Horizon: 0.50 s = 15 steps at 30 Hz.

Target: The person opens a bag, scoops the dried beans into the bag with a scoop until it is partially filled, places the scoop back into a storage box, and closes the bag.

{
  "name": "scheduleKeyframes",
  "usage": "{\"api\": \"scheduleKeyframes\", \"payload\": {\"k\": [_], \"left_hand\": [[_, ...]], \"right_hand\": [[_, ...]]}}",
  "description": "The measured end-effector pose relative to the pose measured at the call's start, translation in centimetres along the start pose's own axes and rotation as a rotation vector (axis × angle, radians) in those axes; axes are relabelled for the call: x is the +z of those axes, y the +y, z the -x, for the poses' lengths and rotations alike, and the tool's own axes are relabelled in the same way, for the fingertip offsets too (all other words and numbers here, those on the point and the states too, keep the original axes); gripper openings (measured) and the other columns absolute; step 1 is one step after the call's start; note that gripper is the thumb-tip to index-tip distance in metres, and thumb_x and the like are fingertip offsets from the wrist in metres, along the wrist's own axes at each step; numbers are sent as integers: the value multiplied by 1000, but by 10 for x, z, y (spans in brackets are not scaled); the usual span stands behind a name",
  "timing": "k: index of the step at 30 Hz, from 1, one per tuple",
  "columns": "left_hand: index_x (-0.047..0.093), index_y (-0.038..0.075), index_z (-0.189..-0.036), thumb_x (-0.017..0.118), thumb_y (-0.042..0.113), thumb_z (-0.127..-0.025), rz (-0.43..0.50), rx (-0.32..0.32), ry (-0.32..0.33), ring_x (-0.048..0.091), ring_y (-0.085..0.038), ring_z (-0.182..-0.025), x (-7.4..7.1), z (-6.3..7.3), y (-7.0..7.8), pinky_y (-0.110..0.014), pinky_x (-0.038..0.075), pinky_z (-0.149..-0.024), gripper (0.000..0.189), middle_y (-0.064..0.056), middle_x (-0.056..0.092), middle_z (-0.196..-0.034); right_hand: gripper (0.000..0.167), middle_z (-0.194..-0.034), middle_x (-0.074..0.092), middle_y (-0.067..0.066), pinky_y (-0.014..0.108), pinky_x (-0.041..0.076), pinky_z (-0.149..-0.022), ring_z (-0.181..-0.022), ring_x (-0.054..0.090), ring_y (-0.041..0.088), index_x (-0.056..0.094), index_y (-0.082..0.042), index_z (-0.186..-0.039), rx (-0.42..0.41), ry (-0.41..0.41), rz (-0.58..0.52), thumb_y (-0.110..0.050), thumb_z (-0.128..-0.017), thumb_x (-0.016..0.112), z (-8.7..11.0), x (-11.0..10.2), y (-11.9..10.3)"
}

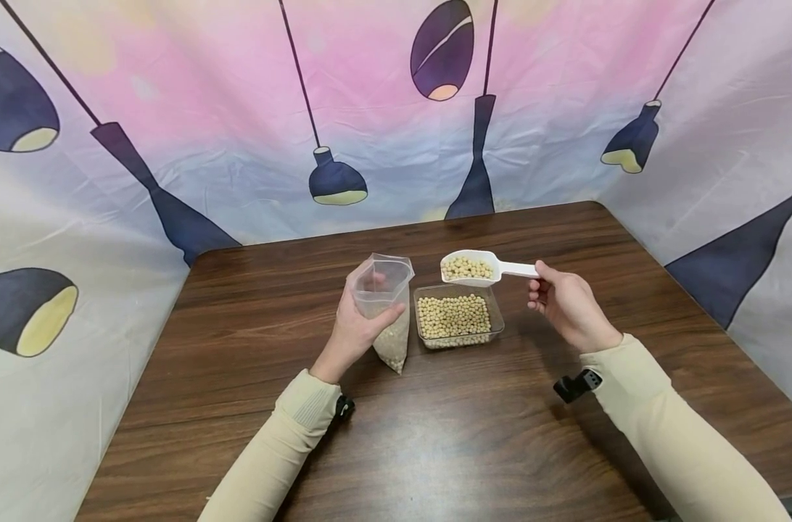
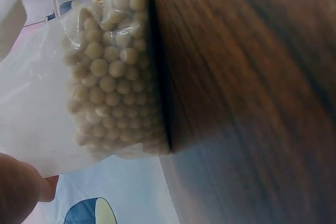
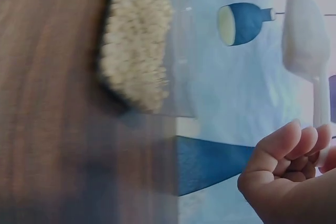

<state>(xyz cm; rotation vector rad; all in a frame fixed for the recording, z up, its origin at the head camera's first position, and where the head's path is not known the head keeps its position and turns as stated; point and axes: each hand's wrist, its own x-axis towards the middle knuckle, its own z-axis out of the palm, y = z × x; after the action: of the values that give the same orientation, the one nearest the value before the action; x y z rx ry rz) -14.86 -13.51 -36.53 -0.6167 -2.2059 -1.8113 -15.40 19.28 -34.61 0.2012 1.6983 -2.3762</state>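
My left hand [image 1: 357, 324] grips a clear plastic bag [image 1: 392, 335] near its open top, fingers behind and thumb in front. Pale round beans [image 2: 113, 82] fill the bag's lower part in the left wrist view. With my right hand [image 1: 574, 308] I pinch the handle of a white scoop [image 1: 500, 268], which is held level above the table. Beans [image 1: 466, 268] lie in the scoop. Below it, to the right of the bag, a clear rectangular container [image 1: 498, 324] holds more of the same beans [image 1: 453, 317]. In the right wrist view the scoop's outer side shows.
The dark wooden table [image 1: 239, 341] carries the bag and container. A cloth backdrop [image 1: 239, 181] printed with hanging lamps stands behind the table and at its sides. Black wrist cameras [image 1: 575, 386] sit at both cuffs.
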Motion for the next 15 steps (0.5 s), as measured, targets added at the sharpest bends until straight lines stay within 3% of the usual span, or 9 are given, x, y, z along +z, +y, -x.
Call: {"api": "scheduleKeyframes", "payload": {"k": [14, 15], "left_hand": [[31, -1, -147, 76, 1, -81, 0, -16, -16, 47, -44, -117, 1, 0, 3, -51, 41, -95, 80, -32, 47, -126], [30, 0, -147, 76, 1, -80, 3, -21, -16, 47, -44, -118, 1, -1, -2, -51, 41, -95, 81, -31, 47, -126]], "right_hand": [[26, -78, 48, 0, 24, 42, -68, -73, 42, 15, 50, -7, -93, -98, -53, -20, -31, -100, 55, 0, 41, -37], [26, -77, 48, 0, 24, 42, -67, -73, 42, 15, 51, -7, -93, -101, -58, -22, -31, -100, 55, 0, 44, -39]]}}
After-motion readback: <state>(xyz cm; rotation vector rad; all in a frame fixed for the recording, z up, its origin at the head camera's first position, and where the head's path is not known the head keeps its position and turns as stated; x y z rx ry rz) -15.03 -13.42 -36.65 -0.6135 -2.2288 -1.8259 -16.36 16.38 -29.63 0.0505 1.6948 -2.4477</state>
